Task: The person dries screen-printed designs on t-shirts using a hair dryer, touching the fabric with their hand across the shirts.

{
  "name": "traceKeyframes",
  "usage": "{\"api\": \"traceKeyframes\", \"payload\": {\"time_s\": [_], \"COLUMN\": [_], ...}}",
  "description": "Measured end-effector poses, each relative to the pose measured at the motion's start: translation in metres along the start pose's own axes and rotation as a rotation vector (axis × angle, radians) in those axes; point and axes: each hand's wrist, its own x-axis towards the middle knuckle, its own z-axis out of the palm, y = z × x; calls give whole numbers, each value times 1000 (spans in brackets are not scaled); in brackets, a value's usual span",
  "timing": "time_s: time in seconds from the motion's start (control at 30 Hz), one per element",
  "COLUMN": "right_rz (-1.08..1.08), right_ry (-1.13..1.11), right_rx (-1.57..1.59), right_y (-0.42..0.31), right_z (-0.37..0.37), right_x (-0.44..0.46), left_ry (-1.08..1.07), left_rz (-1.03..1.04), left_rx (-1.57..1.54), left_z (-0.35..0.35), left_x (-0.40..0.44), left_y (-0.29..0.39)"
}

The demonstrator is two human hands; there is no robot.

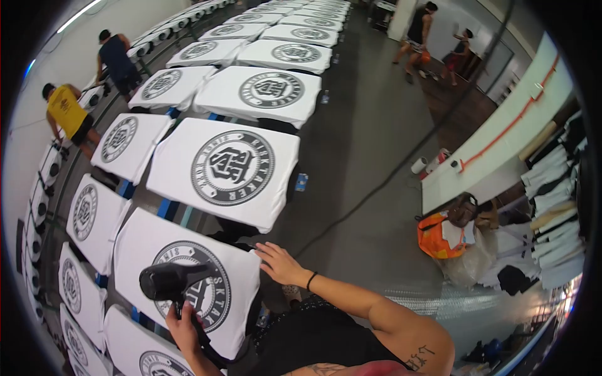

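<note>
My left hand [182, 324] is wrapped round the handle of a black hair dryer [164, 282]. The dryer is over a white T-shirt [135, 244] laid flat on a printing board, its nozzle toward the round black print [216, 294], which it partly covers. My right hand [279, 263] has its fingers stretched out at the shirt's right edge; whether they press on the cloth I cannot tell. Just beyond lies another white shirt [169, 150] with the same round print.
Rows of printed white shirts [301, 94] stretch away ahead. A dark cable [370, 194] hangs across the grey aisle. On the right are an orange bag [436, 235] and hanging garments [555, 200]. Two people work at the left, one in a yellow top [66, 109]; others stand at the far right.
</note>
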Motion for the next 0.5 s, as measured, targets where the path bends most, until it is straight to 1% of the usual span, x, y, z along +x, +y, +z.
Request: {"api": "traceKeyframes", "payload": {"time_s": [0.03,0.1,0.17,0.2,0.23,0.3,0.37,0.4,0.47,0.5], "right_rz": [-25,26,17,34,52,32,14,10,-101,-232], "right_ry": [-13,-26,-41,-68,-93,-61,-8,-17,30,100], "right_rx": [15,-23,-1,4,4,19,332,334,852,1026], "right_y": [1,2,3,2,-1,-4,-20,-37,-87,-111], "right_z": [3,8,10,11,9,5,-19,-44,-119,-154], "right_x": [1,1,3,2,2,4,17,27,47,50], "left_ry": [-6,-33,-44,-47,-40,-19,-18,10,23,-23], "left_rz": [25,75,84,70,76,108,143,135,107,116], "left_rx": [18,60,66,-3,-8,40,76,69,59,36], "left_z": [0,-1,1,-2,-2,-3,-6,-3,1,-3], "left_x": [3,13,21,25,29,36,45,46,41,41], "left_y": [1,5,15,17,19,22,17,21,32,30]}}
